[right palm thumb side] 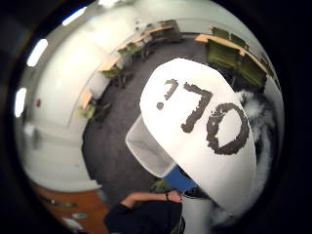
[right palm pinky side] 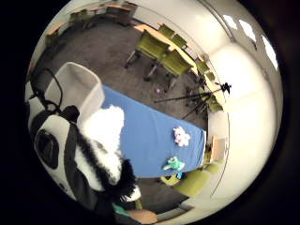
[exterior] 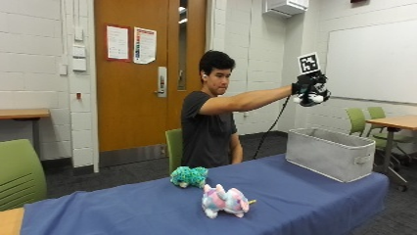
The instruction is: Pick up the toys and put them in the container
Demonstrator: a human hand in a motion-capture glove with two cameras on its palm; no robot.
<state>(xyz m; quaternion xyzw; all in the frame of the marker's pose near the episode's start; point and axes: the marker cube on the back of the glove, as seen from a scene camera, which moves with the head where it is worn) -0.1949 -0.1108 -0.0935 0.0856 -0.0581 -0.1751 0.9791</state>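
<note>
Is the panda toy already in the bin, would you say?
Not yet: the right hand holds the panda high above the bin.

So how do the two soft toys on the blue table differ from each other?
The teal toy is one mottled green-blue colour; the pastel toy mixes pink, white and light blue. The teal toy lies closer to the seated person, the pastel toy closer to the table's front edge. The teal one looks slightly smaller. Both are plush animals resting on the blue tablecloth, neither in the grey container yet.
</note>
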